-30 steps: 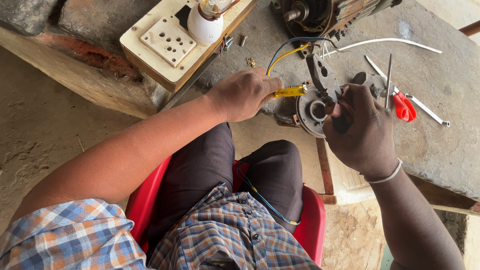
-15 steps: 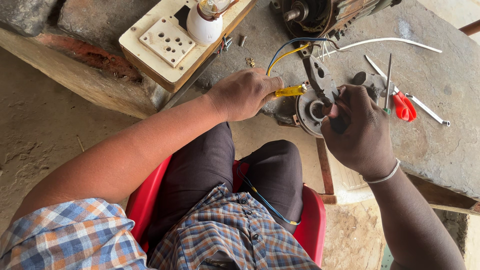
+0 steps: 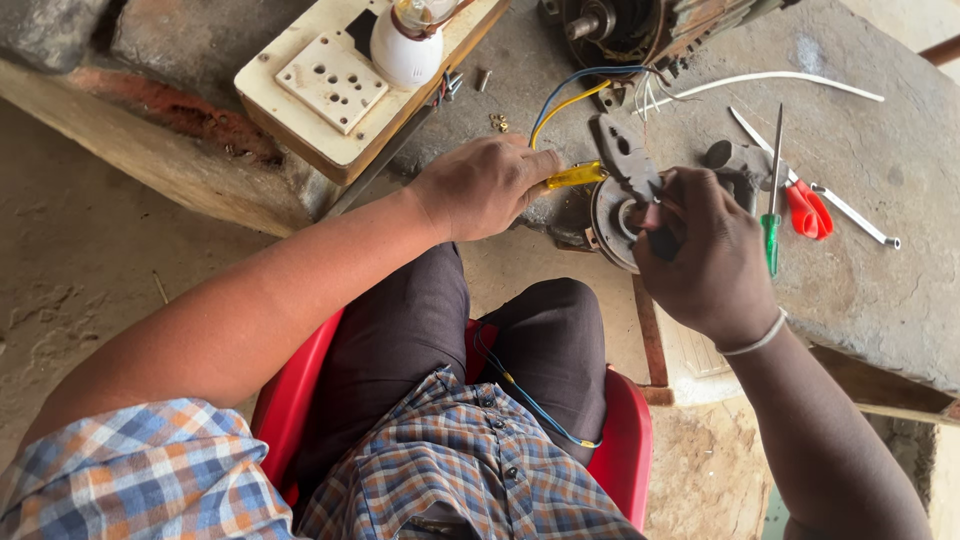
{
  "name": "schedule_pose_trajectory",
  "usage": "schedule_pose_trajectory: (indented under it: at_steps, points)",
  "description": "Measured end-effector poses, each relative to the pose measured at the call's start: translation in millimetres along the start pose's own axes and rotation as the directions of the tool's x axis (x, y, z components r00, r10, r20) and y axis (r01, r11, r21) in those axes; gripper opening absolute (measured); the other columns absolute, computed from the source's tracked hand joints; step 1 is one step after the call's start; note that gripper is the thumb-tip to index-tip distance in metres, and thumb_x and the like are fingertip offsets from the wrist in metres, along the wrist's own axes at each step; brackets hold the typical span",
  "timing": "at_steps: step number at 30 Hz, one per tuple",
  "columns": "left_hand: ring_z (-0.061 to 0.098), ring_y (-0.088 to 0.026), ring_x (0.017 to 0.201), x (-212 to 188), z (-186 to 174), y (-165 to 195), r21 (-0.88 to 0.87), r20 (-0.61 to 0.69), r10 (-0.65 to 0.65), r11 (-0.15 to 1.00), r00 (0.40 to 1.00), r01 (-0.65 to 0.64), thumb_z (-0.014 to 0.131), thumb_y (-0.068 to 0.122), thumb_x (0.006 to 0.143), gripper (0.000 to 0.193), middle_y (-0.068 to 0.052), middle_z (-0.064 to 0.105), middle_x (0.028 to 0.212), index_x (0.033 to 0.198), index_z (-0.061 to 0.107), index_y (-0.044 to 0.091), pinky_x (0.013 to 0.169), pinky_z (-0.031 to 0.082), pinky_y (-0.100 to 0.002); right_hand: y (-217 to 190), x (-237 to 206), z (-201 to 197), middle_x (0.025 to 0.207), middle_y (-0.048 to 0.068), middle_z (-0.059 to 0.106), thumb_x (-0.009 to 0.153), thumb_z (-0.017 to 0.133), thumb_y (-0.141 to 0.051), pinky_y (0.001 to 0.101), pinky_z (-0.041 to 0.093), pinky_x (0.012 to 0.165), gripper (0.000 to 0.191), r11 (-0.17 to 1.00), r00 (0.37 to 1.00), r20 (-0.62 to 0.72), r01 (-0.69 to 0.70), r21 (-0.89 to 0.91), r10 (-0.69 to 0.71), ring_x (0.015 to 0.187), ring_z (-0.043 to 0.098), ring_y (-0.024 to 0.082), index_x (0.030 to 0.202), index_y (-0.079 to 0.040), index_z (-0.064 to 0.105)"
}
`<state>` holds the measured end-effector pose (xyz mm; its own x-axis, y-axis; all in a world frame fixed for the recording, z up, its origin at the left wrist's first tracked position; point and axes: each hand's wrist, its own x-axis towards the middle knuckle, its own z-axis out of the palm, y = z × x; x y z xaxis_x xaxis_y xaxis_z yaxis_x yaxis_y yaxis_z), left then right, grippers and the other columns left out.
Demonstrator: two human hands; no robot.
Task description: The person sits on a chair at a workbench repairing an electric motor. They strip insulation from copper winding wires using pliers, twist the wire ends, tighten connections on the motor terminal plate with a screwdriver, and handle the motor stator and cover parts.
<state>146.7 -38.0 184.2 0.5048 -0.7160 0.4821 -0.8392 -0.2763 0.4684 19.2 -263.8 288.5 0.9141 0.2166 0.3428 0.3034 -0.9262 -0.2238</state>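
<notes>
Closest to the camera is the person's lap: checked shirt [image 3: 440, 470], dark trousers, sitting on a red plastic chair [image 3: 625, 450], with a thin blue and yellow wire [image 3: 530, 400] trailing over one thigh. Going out from there, the left hand [image 3: 485, 185] is closed around a yellow-handled tool [image 3: 573, 176], only the handle end poking out of the fist toward the round metal part [image 3: 610, 215] at the bench edge. The right hand [image 3: 705, 250] is curled on the other side of that same part, fingertips pinching something small and dark against it; can't tell exactly what it is. Compared to a second ago basically nothing has moved: both hands are in the same spots, same grip, just tiny finger shuffling on the right. Just beside the right hand lie a green-handled screwdriver [image 3: 770, 225] and red-handled pliers [image 3: 805, 208] on the concrete bench [image 3: 880, 290]. Further back there's a white cable [image 3: 770, 78], blue and yellow wires [image 3: 570, 90] running into an old motor [image 3: 640, 25], and off to the left a cream socket board [image 3: 335, 85] with a white bulb [image 3: 405, 45] on it.
</notes>
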Motion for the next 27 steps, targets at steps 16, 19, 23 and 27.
schedule_pose_trajectory:
  at_steps: [16, 19, 23, 27]
  points:
    - [0.070, -0.033, 0.086, -2.6, 2.0, -3.6, 0.022, -0.024, -0.015, 1.000, 1.000, 0.016, 0.068, 0.017, 0.098, 0.026, -0.016, 0.067, 0.089, 0.122, 0.066, 0.008, 0.075, 0.059, -0.044, -5.0, 0.0, 3.4, 0.096, 0.016, 0.066, 0.092, 0.068, -0.008, 0.0451, 0.055, 0.077, 0.029, 1.000, 0.999, 0.035, -0.030, -0.005, 0.030, 0.090, 0.070, 0.037, 0.117, -0.002, 0.054]
    - [0.071, -0.033, 0.087, -2.3, 1.9, -3.0, 0.024, -0.013, -0.035, 0.999, 0.999, 0.035, 0.068, 0.018, 0.098, 0.026, -0.015, 0.067, 0.090, 0.123, 0.066, 0.009, 0.076, 0.060, -0.044, -6.1, 0.9, 2.8, 0.098, 0.016, 0.067, 0.092, 0.068, -0.009, 0.0438, 0.056, 0.077, 0.030, 1.000, 0.999, 0.033, -0.006, -0.012, 0.006, 0.091, 0.071, 0.036, 0.117, -0.001, 0.054]
    - [0.071, -0.032, 0.086, -1.9, 2.8, -2.8, 0.018, -0.019, -0.039, 0.999, 0.999, 0.039, 0.069, 0.019, 0.098, 0.028, -0.016, 0.067, 0.091, 0.124, 0.066, 0.010, 0.075, 0.060, -0.043, -5.9, 1.5, 1.7, 0.096, 0.015, 0.068, 0.091, 0.070, -0.010, 0.0410, 0.057, 0.073, 0.029, 0.999, 0.998, 0.061, -0.033, -0.021, 0.034, 0.089, 0.074, 0.032, 0.114, -0.002, 0.056]
    - [0.071, -0.030, 0.089, -1.6, 3.8, -4.6, 0.031, 0.007, -0.016, 0.999, 1.000, 0.016, 0.067, 0.018, 0.100, 0.027, -0.014, 0.067, 0.090, 0.125, 0.065, 0.009, 0.077, 0.060, -0.042, -4.8, 0.4, 2.4, 0.097, 0.016, 0.067, 0.094, 0.070, -0.009, 0.0408, 0.057, 0.076, 0.030, 1.000, 1.000, 0.012, -0.021, 0.019, 0.021, 0.089, 0.072, 0.033, 0.119, -0.001, 0.055]
